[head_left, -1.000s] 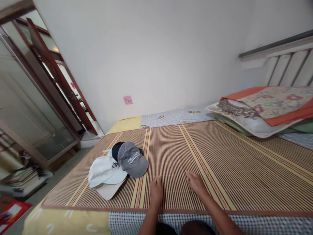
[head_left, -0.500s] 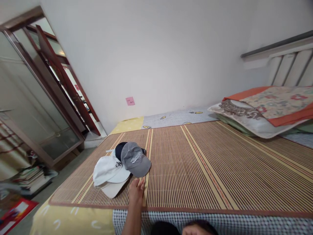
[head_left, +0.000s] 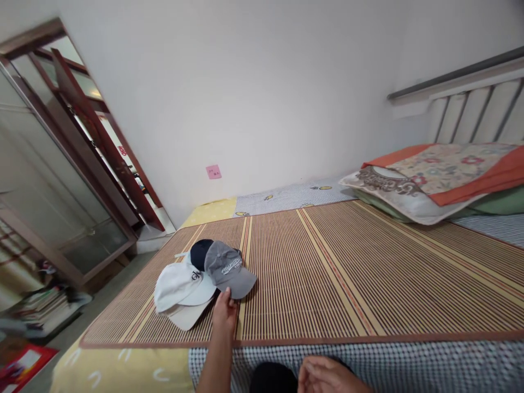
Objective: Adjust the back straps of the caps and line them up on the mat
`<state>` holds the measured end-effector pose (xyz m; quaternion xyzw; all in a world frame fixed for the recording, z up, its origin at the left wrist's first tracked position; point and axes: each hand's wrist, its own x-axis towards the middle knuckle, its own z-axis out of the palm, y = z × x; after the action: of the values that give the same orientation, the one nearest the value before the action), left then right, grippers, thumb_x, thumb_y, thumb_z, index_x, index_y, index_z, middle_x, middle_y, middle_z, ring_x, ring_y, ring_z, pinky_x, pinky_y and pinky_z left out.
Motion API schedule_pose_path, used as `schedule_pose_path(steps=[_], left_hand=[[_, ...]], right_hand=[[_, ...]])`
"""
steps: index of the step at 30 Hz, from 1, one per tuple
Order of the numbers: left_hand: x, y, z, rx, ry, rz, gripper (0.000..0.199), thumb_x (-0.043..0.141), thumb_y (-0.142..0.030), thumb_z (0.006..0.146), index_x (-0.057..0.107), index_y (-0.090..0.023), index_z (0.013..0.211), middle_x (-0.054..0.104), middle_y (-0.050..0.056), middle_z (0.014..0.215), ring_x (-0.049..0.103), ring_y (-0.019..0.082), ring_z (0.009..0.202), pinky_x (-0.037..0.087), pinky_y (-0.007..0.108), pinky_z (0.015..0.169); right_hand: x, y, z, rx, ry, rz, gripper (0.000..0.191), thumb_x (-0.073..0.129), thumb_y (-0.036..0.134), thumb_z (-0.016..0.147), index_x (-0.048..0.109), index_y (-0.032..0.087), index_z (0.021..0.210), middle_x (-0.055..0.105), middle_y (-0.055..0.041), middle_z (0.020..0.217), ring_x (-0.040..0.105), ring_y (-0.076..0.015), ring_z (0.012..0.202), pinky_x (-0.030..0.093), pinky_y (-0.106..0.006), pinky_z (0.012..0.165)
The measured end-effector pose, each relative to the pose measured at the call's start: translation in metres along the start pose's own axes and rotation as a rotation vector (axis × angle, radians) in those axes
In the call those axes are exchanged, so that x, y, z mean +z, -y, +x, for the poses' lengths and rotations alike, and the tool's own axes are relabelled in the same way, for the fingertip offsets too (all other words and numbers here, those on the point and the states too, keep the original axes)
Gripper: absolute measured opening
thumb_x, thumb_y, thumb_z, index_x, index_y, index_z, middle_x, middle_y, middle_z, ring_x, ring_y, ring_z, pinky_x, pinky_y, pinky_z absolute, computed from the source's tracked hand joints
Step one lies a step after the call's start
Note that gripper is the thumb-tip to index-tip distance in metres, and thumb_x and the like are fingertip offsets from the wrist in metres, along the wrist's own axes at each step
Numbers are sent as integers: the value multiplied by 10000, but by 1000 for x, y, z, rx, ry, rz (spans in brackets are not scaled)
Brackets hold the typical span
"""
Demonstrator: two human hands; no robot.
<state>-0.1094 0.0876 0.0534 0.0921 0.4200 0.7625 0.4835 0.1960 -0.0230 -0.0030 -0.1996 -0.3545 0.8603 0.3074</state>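
Observation:
My left hand (head_left: 224, 311) has its fingers closed on the near edge of the brim of a grey baseball cap (head_left: 229, 268) with white lettering. Partly beneath the grey cap is a dark navy cap (head_left: 200, 254). A white cap (head_left: 175, 285) with dark letters lies to the left, overlapping another pale cap (head_left: 189, 315) whose brim shows below it. At the bottom edge of the view, my right hand (head_left: 327, 375) is partly visible near the bed's front edge, fingers loosely bent and apart from the thumb, holding nothing.
The caps lie on a striped bamboo mat (head_left: 295, 273) spread over a bed. Pillows (head_left: 409, 191), one under an orange floral cover (head_left: 454, 166), are stacked at the right. A wall stands behind, and a doorway (head_left: 110, 147) opens at the left. Books (head_left: 45, 305) sit beside the bed.
My left hand has reached forward and taken hold of the grey cap's brim, and the cap has shifted slightly right. More of my right hand has come into view.

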Motion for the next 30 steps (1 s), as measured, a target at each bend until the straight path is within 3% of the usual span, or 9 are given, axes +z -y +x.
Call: schedule_pose_path(steps=[3,5,8,11,13,17,21,25,30], left_hand=[[6,3,-26,-42,71,-8,161,723,-42,811,642,-177,843,684,-36,718,587,74,516,465,159,493],[6,9,-48,-88,110,-9,172,734,-63,819,690,-189,928,771,21,889,716,135,709,567,211,638],[-1,24,-83,-162,178,-26,234,718,-108,862,732,-215,1070,804,74,1079,763,209,986,608,314,885],[-13,40,-111,-290,180,-29,229,700,-144,890,753,-164,1112,826,105,1029,772,249,1041,584,363,1006],[-22,48,-125,-380,167,-44,232,658,-133,913,762,-125,1120,834,122,977,777,276,1049,568,399,1051],[-35,59,-143,-519,164,-128,306,571,-98,935,761,-109,1175,834,154,1006,764,302,1103,535,436,1102],[-39,64,-155,-563,190,-133,394,587,-98,917,711,-94,1292,827,176,1049,743,319,1154,524,459,1111],[-35,60,-162,-552,232,-128,435,631,-173,939,672,-160,1372,807,159,1161,703,325,1229,492,488,1145],[-25,40,-175,-555,162,-96,342,651,-218,929,745,-141,1249,811,164,1142,704,351,1221,492,509,1142]], right_hand=[[-2,-2,0,-1,-26,34,385,760,507,896,741,123,899,765,-125,876,695,-161,727,462,-295,741],[-4,-4,1,6,-45,55,413,762,536,886,741,125,910,769,-123,877,702,-167,723,464,-292,721],[-5,-2,3,33,-99,123,580,690,698,873,747,133,993,784,-137,913,731,-204,780,484,-310,728],[-3,3,4,28,-130,188,805,580,864,823,747,119,1080,787,-190,1055,743,-263,942,514,-355,809],[0,6,3,1,-124,188,833,597,875,800,745,117,1111,777,-205,1128,731,-287,1026,517,-377,862],[3,4,-1,-40,-119,197,605,714,701,860,731,148,1105,786,-172,1134,735,-298,1033,520,-413,903],[-1,-5,-2,-98,-124,251,373,723,519,943,718,165,1059,796,-140,1102,755,-285,974,538,-425,867],[-3,-10,-3,-129,-88,232,342,730,485,948,735,157,1045,803,-139,1085,754,-283,979,541,-424,862],[6,-3,-6,-171,-15,222,360,731,476,945,763,171,1133,802,-128,1142,730,-284,1070,506,-455,980]])
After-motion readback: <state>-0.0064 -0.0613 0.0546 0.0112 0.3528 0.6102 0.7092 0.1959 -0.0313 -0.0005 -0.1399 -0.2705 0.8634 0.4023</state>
